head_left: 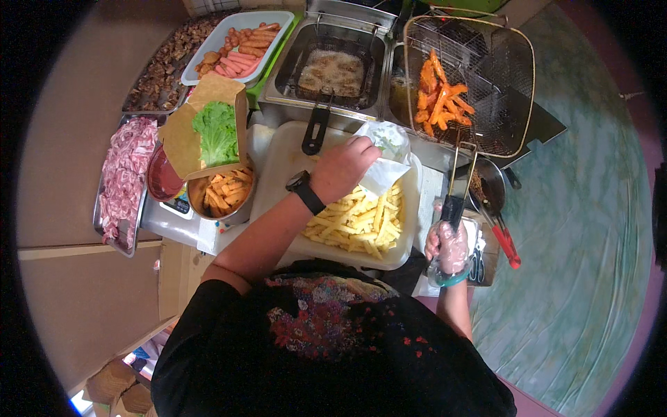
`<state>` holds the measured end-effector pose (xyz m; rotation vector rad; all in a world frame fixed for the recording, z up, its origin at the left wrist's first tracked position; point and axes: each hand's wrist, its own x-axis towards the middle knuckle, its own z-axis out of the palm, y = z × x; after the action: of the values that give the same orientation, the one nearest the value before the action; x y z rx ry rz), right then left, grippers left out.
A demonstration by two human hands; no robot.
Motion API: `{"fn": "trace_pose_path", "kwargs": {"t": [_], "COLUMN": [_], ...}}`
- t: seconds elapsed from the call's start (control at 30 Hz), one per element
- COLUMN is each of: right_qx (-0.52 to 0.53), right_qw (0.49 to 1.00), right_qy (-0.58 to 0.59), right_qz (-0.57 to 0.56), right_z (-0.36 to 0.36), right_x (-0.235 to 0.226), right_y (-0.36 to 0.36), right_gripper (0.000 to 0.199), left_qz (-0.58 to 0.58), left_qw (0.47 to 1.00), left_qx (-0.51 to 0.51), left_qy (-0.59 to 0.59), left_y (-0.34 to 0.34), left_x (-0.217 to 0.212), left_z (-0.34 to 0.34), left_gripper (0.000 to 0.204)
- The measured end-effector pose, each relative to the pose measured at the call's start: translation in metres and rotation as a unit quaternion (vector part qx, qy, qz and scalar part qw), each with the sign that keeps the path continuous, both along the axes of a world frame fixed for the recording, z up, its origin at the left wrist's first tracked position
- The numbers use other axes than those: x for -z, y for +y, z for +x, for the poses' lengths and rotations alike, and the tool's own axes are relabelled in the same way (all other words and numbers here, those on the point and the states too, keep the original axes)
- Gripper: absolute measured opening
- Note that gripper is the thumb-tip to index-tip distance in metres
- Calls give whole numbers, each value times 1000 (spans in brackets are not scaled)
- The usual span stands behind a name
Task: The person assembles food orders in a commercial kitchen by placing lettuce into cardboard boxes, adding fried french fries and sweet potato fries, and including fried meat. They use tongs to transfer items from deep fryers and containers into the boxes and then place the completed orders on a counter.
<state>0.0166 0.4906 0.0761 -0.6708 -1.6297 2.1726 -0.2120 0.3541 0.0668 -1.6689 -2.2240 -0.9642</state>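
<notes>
Pinched in my left hand (345, 170) is a white paper bag (386, 174), over the far part of a white tub (274, 184) of pale cut fries (368, 226). A dark watch sits on that wrist. My right hand (448, 249), in a clear plastic glove, grips the black handle of a wire fryer basket (531, 83). Orange fries (439, 97) lie in this basket, which is raised at the right side of the fryer (278, 76). A second basket (330, 73) sits in bubbling oil, its black handle (316, 130) reaching over the tub.
To the left stand an open cardboard box (177, 139) with lettuce, a metal pot (240, 217) of browned fries and a tray (132, 243) of raw sliced meat. Sausages fill a white tray (283, 19) farther back. At right lie a small pan (492, 177) and red-handled tongs (506, 243).
</notes>
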Motion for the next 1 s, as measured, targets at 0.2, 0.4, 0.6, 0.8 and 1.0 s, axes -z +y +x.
{"fn": "trace_pose_path", "kwargs": {"t": [0.2,0.4,0.6,0.8,1.0], "right_qx": [30,38,47,27,15], "right_qw": [991,948,945,922,912], "right_qy": [-40,-99,-90,-93,-94], "right_qz": [123,298,312,375,399], "right_z": [10,21,20,19,18], "right_x": [35,71,79,78,70], "right_y": [-12,-4,-5,-7,-6], "right_gripper": [45,31,30,32,31], "left_qz": [60,56,-29,16,26], "left_qw": [997,994,999,994,992], "left_qx": [-3,9,-23,-98,-113], "left_qy": [48,91,26,46,49], "left_y": [2,-2,-10,-9,-6], "left_x": [-12,-5,-18,-19,-18], "left_z": [2,-1,2,5,4], "left_gripper": [8,6,19,30,30]}}
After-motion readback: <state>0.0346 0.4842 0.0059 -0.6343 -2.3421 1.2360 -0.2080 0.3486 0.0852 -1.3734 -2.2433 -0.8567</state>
